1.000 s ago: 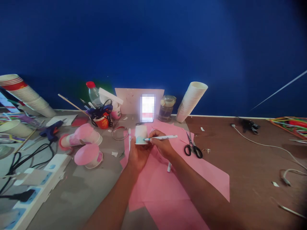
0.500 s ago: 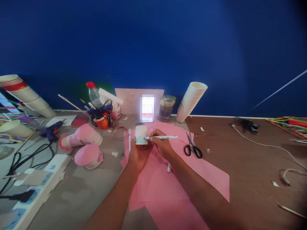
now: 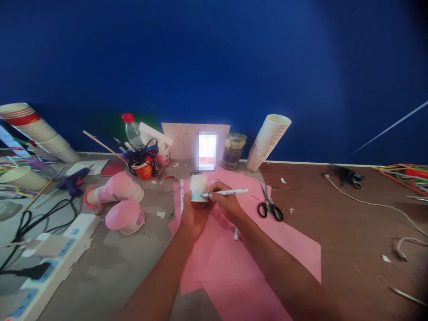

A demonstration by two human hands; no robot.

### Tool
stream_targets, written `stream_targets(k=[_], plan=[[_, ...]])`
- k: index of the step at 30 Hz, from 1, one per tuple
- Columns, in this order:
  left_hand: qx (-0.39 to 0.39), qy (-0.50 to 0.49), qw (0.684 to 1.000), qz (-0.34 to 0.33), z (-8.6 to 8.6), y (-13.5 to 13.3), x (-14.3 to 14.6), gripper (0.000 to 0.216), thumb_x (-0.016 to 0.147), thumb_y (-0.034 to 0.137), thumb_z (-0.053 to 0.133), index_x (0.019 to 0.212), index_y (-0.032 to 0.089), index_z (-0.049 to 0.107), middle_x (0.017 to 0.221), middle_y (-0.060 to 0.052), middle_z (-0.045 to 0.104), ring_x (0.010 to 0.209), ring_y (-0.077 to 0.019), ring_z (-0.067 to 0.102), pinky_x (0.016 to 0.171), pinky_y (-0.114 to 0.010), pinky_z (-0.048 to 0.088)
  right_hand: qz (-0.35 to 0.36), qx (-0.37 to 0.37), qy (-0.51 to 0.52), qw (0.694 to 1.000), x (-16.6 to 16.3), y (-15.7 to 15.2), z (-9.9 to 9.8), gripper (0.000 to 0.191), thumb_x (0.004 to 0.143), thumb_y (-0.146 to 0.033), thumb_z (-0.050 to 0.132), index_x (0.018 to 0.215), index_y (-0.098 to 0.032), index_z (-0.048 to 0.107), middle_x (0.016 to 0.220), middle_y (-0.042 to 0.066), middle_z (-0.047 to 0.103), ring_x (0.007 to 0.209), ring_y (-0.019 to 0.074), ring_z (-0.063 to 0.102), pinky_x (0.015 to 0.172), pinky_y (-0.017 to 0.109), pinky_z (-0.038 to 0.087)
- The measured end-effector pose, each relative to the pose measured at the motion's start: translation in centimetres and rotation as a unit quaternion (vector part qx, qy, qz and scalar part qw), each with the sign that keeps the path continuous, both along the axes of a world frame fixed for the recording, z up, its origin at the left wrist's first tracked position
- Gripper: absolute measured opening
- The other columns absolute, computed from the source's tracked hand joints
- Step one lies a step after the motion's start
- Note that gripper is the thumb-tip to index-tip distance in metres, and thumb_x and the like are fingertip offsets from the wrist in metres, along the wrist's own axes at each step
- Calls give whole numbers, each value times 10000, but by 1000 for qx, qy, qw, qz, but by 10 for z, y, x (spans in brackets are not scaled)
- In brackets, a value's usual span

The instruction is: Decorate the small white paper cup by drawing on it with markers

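My left hand (image 3: 193, 217) is closed around a white paper cup (image 3: 199, 183), which is held upside down with its wide rim towards me. Light blue colouring shows on the lower part of the cup's side. My right hand (image 3: 226, 203) grips a white acrylic marker (image 3: 230, 192), its tip at the blue patch on the cup. Pink paper sheets (image 3: 230, 263) lie beneath both hands. A white marker cap (image 3: 236, 233) rests on the paper by my right forearm. Black-handled scissors (image 3: 269, 208) lie open to the right of my right hand.
At the back stand a bright screen (image 3: 207, 150), a glass jar (image 3: 233, 150) and a leaning cup stack (image 3: 269, 141). Pink-covered cups (image 3: 124, 216), a glue gun (image 3: 72, 182) and a power strip (image 3: 60, 263) occupy the left. A white cable (image 3: 368, 203) crosses the right.
The marker's tip has shifted slightly down on the cup, and its back end tilts a little higher. Both hands keep their hold. The whole view has shifted slightly.
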State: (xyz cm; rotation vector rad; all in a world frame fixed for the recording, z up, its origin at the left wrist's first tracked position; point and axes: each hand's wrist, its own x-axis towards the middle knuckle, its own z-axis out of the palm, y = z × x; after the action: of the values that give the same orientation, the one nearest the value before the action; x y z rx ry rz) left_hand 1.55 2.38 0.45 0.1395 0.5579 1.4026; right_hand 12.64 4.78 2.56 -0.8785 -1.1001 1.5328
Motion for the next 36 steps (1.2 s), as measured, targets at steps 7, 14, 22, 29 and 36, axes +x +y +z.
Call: stream_targets(k=[7, 14, 22, 29, 36], plan=[[-13, 4, 1000, -8, 1, 0, -1, 337, 846, 449, 596, 937, 135, 674, 796, -87, 710, 707, -187, 655, 735, -344, 560, -45, 5, 26, 999, -3, 2, -5, 46, 653, -211, 618, 664, -213, 573, 579, -57, 533, 541, 106, 472, 531, 249, 404], [-2, 10, 1000, -7, 2, 0, 0, 344, 855, 452, 584, 954, 134, 673, 791, -83, 708, 708, -188, 659, 727, -334, 559, -39, -8, 28, 999, -2, 1, -1, 59, 637, -218, 627, 669, -211, 579, 553, -60, 536, 525, 107, 476, 527, 250, 392], [-1, 19, 1000, -13, 1, 0, -2, 395, 882, 482, 526, 932, 120, 676, 788, -112, 702, 728, -213, 665, 724, -360, 567, -55, -23, 50, 997, -2, 2, -2, 51, 620, -198, 613, 634, -199, 564, 547, -52, 530, 552, 101, 468, 550, 242, 357], [6, 28, 1000, -3, 2, -1, 1, 356, 870, 456, 558, 913, 121, 673, 752, -88, 698, 690, -188, 655, 748, -348, 563, -42, -12, 60, 997, -3, 1, -2, 59, 631, -205, 635, 648, -203, 578, 551, -63, 524, 527, 96, 446, 533, 243, 364], [-6, 24, 1000, -1, 4, -1, 1, 392, 892, 477, 503, 915, 122, 669, 763, -97, 704, 707, -198, 663, 737, -353, 560, -44, -2, 60, 997, -1, 4, -6, 37, 619, -186, 611, 648, -193, 590, 560, -55, 544, 534, 93, 460, 538, 242, 350]])
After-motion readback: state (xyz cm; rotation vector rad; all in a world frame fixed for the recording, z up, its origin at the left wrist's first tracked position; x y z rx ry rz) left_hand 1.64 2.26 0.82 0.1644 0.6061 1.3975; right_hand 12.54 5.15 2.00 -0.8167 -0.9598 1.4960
